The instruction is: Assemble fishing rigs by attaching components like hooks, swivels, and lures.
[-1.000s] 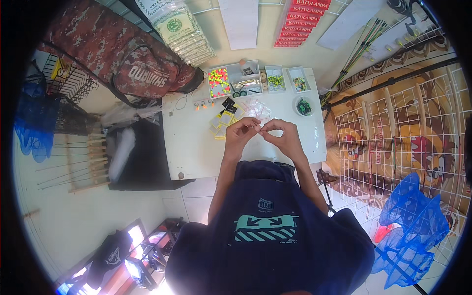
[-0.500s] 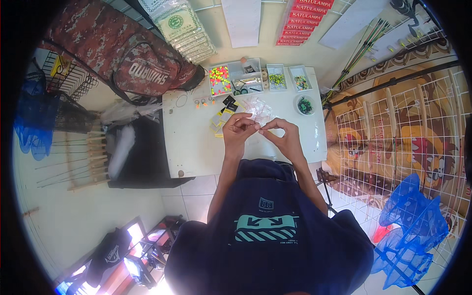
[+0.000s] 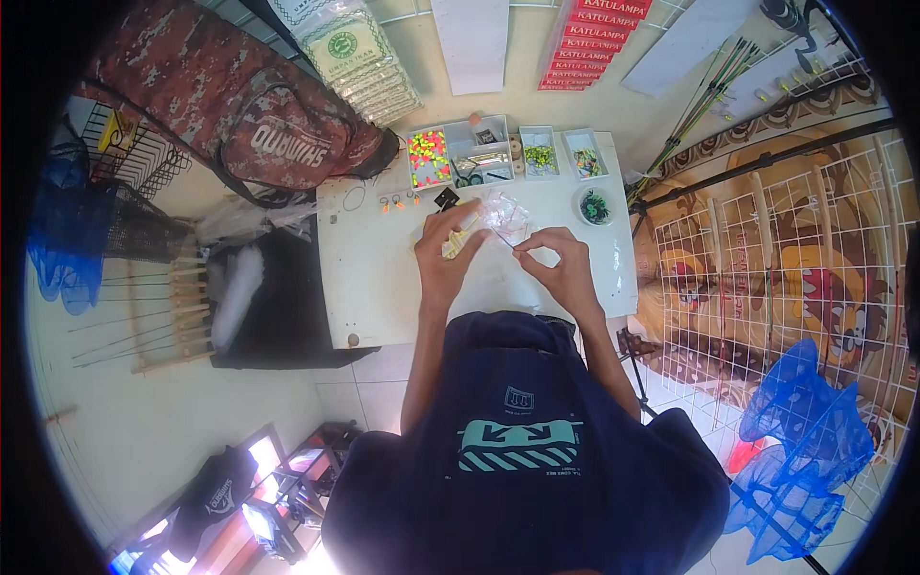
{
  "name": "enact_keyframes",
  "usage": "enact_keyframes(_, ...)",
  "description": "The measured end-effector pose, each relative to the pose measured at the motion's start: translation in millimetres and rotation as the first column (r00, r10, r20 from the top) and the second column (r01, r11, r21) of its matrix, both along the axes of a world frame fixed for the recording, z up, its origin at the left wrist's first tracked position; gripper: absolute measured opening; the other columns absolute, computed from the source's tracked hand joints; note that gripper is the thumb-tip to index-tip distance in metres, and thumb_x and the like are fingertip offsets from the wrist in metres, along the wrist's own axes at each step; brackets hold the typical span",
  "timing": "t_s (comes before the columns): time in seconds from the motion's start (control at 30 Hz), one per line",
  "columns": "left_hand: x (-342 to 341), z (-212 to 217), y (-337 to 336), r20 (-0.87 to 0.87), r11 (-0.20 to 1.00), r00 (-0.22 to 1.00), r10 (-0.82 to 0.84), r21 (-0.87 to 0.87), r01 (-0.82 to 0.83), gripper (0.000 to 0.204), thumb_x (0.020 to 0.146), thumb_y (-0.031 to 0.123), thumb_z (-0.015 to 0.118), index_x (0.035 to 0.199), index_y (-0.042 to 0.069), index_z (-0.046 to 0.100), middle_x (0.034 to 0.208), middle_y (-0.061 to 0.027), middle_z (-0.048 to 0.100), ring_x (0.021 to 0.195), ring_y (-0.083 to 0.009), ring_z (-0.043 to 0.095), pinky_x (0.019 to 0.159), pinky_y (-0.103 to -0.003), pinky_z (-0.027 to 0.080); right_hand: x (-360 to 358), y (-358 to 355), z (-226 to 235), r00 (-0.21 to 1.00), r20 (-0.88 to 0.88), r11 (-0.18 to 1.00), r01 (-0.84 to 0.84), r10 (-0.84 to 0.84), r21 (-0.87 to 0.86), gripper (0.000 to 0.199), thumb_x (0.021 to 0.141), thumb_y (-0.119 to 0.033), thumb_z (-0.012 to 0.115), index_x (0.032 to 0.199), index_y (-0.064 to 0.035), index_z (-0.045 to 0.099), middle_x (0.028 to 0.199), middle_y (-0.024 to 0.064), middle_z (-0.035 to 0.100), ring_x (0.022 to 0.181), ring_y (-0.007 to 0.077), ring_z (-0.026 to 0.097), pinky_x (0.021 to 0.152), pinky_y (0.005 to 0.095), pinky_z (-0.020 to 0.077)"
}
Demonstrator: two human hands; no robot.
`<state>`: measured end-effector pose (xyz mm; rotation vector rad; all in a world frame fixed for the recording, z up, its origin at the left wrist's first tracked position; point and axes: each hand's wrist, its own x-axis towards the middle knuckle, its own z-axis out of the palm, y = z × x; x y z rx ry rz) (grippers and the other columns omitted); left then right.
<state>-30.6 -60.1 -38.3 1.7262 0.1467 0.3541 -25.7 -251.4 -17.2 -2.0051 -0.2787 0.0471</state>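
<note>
Over the white table (image 3: 374, 287) my right hand (image 3: 563, 268) pinches a thin dark strand (image 3: 504, 240) between thumb and forefinger. The strand slants up and left from the fingertips, and its kind is too small to make out. My left hand (image 3: 443, 268) is apart from it, with thumb and fingers spread and nothing visible between them. Just beyond the hands lie clear plastic bags (image 3: 508, 211) with red lines. Yellow-edged packets (image 3: 467, 226) are partly hidden behind my left hand, near a small black card (image 3: 447, 198).
At the table's back stand a divided white tray (image 3: 484, 179) of pink and yellow pieces and tools, and two small boxes (image 3: 540, 174) (image 3: 585, 175). A bowl (image 3: 595, 205) of green pieces sits at right. Small orange-tipped items (image 3: 399, 203) lie at left. Blue nets (image 3: 805, 431) hang lower right.
My hands were together at the fingertips and have drawn apart. The left hand has moved left and opened, while the right has kept its pinch and the strand now shows.
</note>
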Motion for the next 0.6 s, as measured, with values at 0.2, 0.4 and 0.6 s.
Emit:
enact_keyframes(0.2, 10.5, 13.8, 9.5, 0.028, 0.782, 0.887, -0.460, 0.485, 0.391, 0.033, 0.070, 0.010, 0.079, 0.102, 0.014, 0.074, 0.082, -0.0012, 0.068, 0.075, -0.0164, 0.052, 0.071, -0.028, 0.041, 6.3, -3.8, 11.0, 0.994, 0.080, 0.993, -0.070, 0.077, -0.093, 0.010, 0.075, -0.009, 0.072, 0.084, -0.0051, 0.072, 0.086, 0.0089, 0.070, 0.090, 0.0263, 0.061, 0.081, 0.0363, 0.0473)
enact_keyframes(0.4, 14.3, 9.7, 6.2, -0.019, 0.835, 0.868, -0.496, 0.264, 0.483, 0.032, 0.069, 0.011, 0.079, 0.100, 0.016, 0.075, 0.080, 0.0003, 0.069, 0.070, -0.0145, 0.051, 0.069, -0.028, 0.041, 9.8, -11.1, 12.5, 0.990, -0.070, 0.992, -0.117, 0.120, 0.041, 0.011, 0.078, -0.012, 0.072, 0.086, -0.0046, 0.072, 0.084, 0.0075, 0.070, 0.087, 0.0228, 0.061, 0.079, 0.0349, 0.0467)
enact_keyframes(0.6, 13.6, 5.1, -6.8, -0.052, 0.906, 0.914, -0.401, -0.169, 0.388, 0.027, 0.076, 0.007, 0.077, 0.102, 0.004, 0.069, 0.087, -0.0046, 0.072, 0.078, -0.0065, 0.060, 0.066, -0.026, 0.041, 9.8, -9.9, -0.4, 0.990, -0.126, 0.986, -0.049, 0.070, 0.162, 0.013, 0.080, -0.014, 0.072, 0.088, -0.0046, 0.071, 0.084, 0.0041, 0.071, 0.082, 0.0163, 0.062, 0.078, 0.0320, 0.0462)
